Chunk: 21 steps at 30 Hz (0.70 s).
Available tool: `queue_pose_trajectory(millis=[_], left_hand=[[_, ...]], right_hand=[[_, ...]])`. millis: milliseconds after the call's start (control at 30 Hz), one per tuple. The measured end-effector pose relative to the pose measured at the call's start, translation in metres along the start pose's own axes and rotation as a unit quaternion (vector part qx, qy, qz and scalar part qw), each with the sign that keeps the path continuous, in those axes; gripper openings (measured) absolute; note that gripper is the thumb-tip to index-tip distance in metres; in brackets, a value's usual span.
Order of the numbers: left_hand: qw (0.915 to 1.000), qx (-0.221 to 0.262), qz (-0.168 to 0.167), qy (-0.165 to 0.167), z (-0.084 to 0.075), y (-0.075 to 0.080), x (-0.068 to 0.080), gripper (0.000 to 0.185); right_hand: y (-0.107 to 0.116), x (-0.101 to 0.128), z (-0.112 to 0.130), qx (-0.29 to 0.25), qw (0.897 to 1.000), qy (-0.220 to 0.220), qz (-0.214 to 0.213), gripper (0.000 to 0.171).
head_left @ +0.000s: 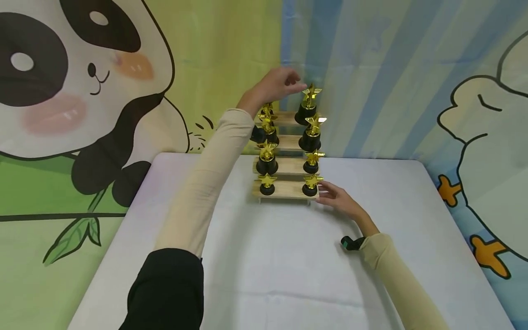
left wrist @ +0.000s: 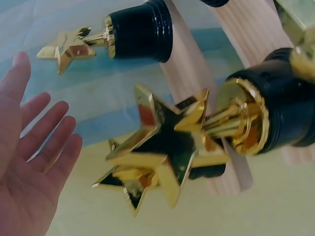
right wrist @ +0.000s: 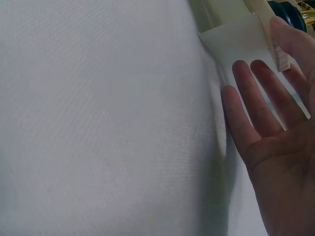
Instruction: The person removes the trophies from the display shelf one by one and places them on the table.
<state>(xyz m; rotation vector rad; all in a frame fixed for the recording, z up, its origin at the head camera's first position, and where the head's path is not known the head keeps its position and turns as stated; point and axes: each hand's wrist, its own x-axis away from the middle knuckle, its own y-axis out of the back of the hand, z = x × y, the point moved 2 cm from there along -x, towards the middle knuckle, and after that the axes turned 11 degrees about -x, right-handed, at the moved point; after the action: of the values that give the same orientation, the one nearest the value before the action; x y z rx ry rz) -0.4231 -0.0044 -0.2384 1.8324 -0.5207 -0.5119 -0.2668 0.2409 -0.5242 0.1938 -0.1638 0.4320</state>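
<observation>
A stepped wooden rack [head_left: 284, 189] stands at the table's far middle, holding several gold star trophies on black bases in two columns. My left hand [head_left: 277, 85] hovers open near the top step, just left of the top right trophy [head_left: 308, 103] and not touching it. The left wrist view shows the flat palm [left wrist: 29, 162] beside a large gold star [left wrist: 165, 147] and another star trophy [left wrist: 118, 37]. With straight fingers, my right hand [head_left: 335, 197] rests on the table against the rack's bottom right corner, next to the lowest right trophy [head_left: 310, 184]. The fingers [right wrist: 268, 93] lie flat by the wood edge [right wrist: 275, 42].
A white cloth covers the table [head_left: 264, 275]. A panda backdrop [head_left: 82, 91] hangs at the left and a striped blue one with a white bird [head_left: 486, 137] at the right, close behind the rack. A small dark device [head_left: 349, 243] sits at my right wrist.
</observation>
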Motion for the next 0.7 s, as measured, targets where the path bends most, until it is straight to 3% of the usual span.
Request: queue_pose_trajectory(millis=[433, 700], left_hand=[[0.9995, 0.010, -0.012, -0.027, -0.006, -0.017, -0.013, 0.049], [0.9998, -0.006, -0.009, -0.018, -0.010, -0.026, -0.018, 0.044]], right_hand=[[0.003, 0.011, 0.003, 0.003, 1.000, -0.015, -0.010, 0.077], [0.005, 0.011, -0.003, 0.000, 1.000, -0.017, -0.010, 0.077]])
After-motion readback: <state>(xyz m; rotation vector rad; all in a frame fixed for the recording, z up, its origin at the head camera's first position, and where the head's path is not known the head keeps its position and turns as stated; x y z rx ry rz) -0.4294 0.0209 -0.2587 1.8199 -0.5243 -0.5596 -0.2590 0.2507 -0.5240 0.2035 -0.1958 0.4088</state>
